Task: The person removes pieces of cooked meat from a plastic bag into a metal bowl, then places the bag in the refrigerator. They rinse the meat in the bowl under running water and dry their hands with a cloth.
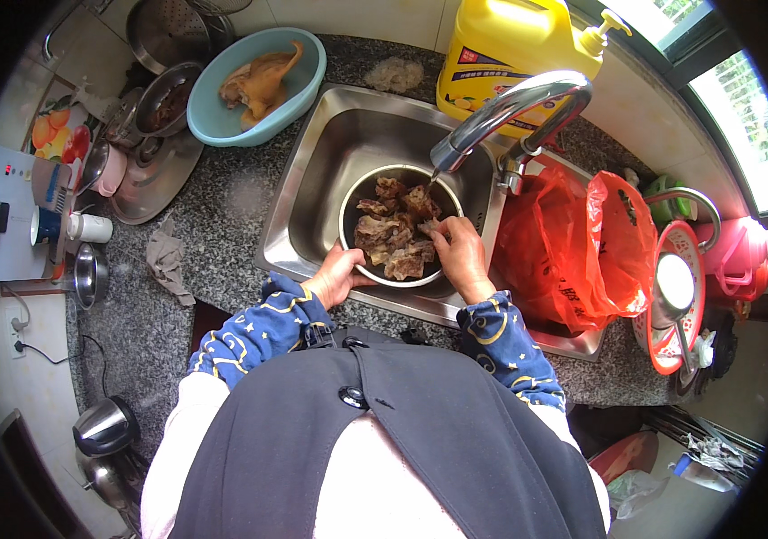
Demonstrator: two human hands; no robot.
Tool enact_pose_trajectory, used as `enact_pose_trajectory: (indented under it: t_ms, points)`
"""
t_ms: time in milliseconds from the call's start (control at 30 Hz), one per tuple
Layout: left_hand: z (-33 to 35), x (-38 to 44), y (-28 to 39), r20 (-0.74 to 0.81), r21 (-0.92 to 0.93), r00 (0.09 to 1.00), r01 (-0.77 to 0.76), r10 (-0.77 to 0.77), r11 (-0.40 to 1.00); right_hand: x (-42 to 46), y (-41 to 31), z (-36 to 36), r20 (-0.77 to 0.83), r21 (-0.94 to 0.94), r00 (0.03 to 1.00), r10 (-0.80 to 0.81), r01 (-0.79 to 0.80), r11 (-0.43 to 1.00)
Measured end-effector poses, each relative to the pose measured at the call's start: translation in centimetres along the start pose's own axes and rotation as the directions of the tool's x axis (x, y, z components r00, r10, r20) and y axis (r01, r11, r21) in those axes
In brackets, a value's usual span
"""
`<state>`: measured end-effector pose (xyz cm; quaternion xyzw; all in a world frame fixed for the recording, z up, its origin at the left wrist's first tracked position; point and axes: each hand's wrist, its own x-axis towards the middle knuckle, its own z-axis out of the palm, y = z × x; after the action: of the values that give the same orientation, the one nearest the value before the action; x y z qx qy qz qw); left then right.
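Note:
A round metal bowl (402,283) stands in the stainless steel sink (320,162), filled with several brown, rough chunks of bony meat (384,232). My left hand (338,273) grips the bowl's near left rim, thumb on the edge. At the right side of the bowl, my right hand (459,252) pinches a small greyish piece of meat (428,228) between thumb and fingers. Above the bowl curves a chrome faucet (512,114); a thin stream of water seems to fall from its spout onto the meat. Part of the bowl's right rim is hidden by my right hand.
A blue plastic basin (303,101) with a plucked bird (259,84) sits at the back left. Behind the faucet stands a yellow detergent jug (491,54). Red plastic bags (559,249) cover the right basin. A crumpled grey cloth (167,259) lies on the left counter.

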<state>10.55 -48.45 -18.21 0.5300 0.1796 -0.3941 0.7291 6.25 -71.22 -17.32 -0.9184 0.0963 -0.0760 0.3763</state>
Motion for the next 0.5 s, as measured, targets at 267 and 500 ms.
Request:
enact_pose_trajectory:
  t_ms: [267,500]
  points:
    - [-0.6,0.8,-0.5,0.018,-0.018,1.0,-0.001,0.001,1.0,-0.1,0.8,0.8,-0.041,0.098,0.999,0.005,-0.001,0.995]
    - [0.3,-0.2,-0.1,-0.041,0.018,0.998,-0.037,0.038,0.999,1.0,0.0,0.8,-0.088,0.264,0.996,0.011,0.013,0.964]
